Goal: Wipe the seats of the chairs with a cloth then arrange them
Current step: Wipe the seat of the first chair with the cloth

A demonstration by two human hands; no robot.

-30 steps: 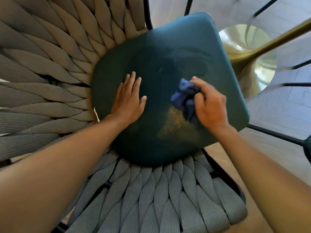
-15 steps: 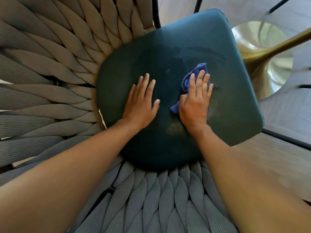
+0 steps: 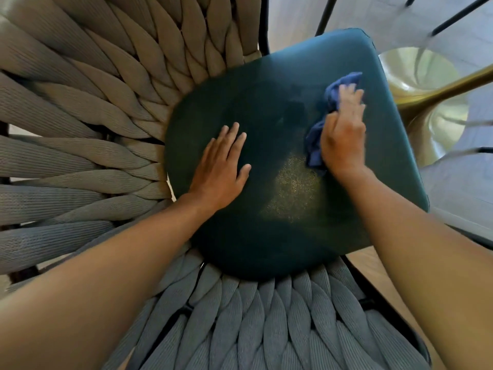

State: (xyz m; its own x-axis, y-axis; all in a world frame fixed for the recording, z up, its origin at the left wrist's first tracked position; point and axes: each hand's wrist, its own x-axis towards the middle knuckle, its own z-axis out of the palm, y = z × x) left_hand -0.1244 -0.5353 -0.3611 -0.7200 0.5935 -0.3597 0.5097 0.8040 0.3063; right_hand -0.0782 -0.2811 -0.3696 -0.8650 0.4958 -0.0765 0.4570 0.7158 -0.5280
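So the biggest thing here is the chair [image 3: 88,134], with fat woven grey rope wrapping round the back and sides. Sitting inside that is the dark teal seat cushion [image 3: 280,231], which has a lighter speckly patch near the middle. Off past the cushion's far corner there's a shiny gold table base [image 3: 424,108] on the floor [image 3: 453,198].

The left hand [image 3: 218,172] lies flat on the cushion, fingers straight and spread, holding nothing, looks like it's just bracing. The right hand [image 3: 344,134] is over toward the far right part of the seat, pressing down on a bunched blue cloth [image 3: 317,140] with the fingers lying over it; the fingertips are blurry so I can't say how tightly it's gripped.

What could go wrong, my guess: the cloth is wadded up, so it may skip bits and leave that speckly patch behind. Also the hand is close to the cushion's edge near the gold base, so a long swipe could knock knuckles into it, or shove crumbs onto the floor.

No brands or writing that I can read anywhere.
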